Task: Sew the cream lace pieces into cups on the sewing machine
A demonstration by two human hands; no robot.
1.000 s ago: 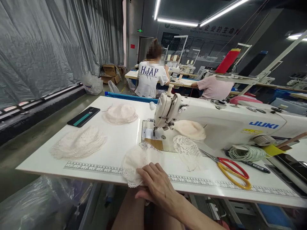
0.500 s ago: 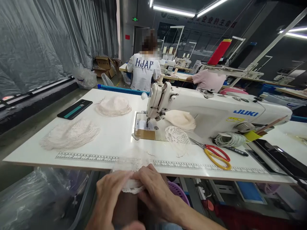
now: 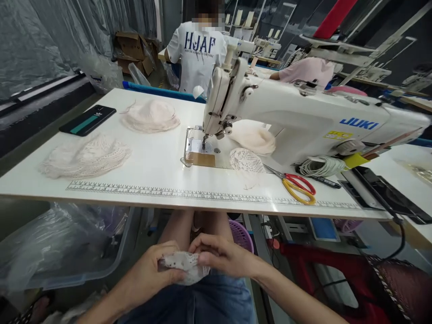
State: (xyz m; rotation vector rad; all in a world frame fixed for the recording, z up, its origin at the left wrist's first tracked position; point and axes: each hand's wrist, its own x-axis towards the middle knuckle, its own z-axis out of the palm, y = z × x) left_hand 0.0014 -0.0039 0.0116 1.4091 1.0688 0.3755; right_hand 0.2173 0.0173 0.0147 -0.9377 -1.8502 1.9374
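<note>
A small white lace piece (image 3: 185, 268) is held above my lap, below the table's front edge. My left hand (image 3: 158, 268) grips its left side, thumb on top. On its right side, the thumb and fingers of my right hand (image 3: 221, 256) pinch the lace edge. Beyond them stands the white sewing machine (image 3: 297, 112), its needle over the metal plate. A lace cup piece (image 3: 246, 160) lies right of the needle, with a cream fabric stack (image 3: 258, 140) behind it. Two further piles, a lace one (image 3: 86, 157) and a pale pink one (image 3: 150, 115), rest at the left.
Scissors (image 3: 299, 188) with red and yellow handles lie right of the lace cup. A black phone-like case (image 3: 87, 120) sits at the far left. A grey bin (image 3: 114, 265) with plastic bags stands below left. A purple basket (image 3: 241, 236) is underneath. One co-worker (image 3: 200, 58) sits ahead.
Both hands have drawn the lace piece back from the table edge down over my lap. The view has tilted downward.
</note>
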